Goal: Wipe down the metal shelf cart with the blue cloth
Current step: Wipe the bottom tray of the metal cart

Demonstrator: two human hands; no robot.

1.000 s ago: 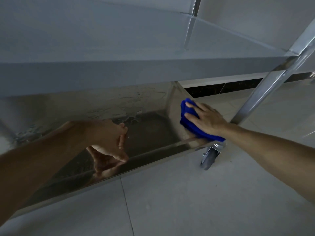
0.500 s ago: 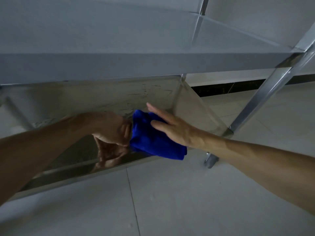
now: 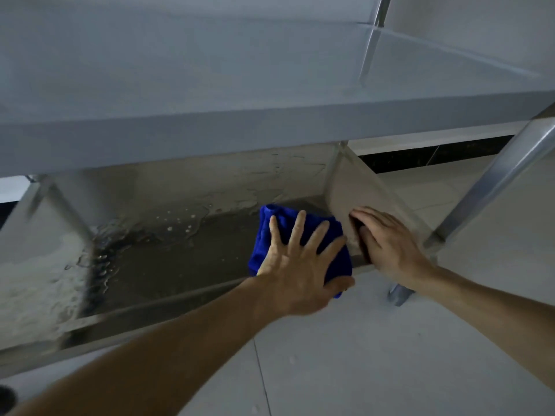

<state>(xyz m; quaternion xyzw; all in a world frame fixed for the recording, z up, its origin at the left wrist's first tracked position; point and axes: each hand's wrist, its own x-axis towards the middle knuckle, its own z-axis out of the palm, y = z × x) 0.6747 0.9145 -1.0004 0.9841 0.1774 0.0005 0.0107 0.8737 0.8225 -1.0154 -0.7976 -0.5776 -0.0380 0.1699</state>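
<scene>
Your L hand point(image 3: 295, 270) lies flat on the blue cloth point(image 3: 264, 244), fingers straight and fanned apart, palm pressing the cloth down onto the bottom shelf point(image 3: 168, 265) of the metal shelf cart point(image 3: 210, 136); thumb sits at the cloth's near-right corner, by the shelf's front lip. Nothing curled round the cloth, so it's a press, not a grasp. Cloth is bunched, sits at the right end of the bottom shelf, just beside the shelf's upturned right side wall point(image 3: 360, 187); part of it is hidden under your palm. Your R hand point(image 3: 387, 244) rests on that side wall near its front corner, fingers straight-ish and together, tips pointing up-left along the wall edge; it holds nothing. R hand and cloth are near each other; can't tell if they touch. Shelf surface is wet: water streaks and droplets point(image 3: 180, 223) across the mid and left portions, w/ a pale foamy-looking patch point(image 3: 45, 277) at the far left. Upper shelf point(image 3: 240, 70) spans the top of view, above both hands. Right front upright point(image 3: 495, 181) runs diagonally down toward the corner by your R hand; a caster point(image 3: 398, 294) shows below your R wrist, partly hidden. Pale tiled floor point(image 3: 360, 355) beneath, both forearms bare.
</scene>
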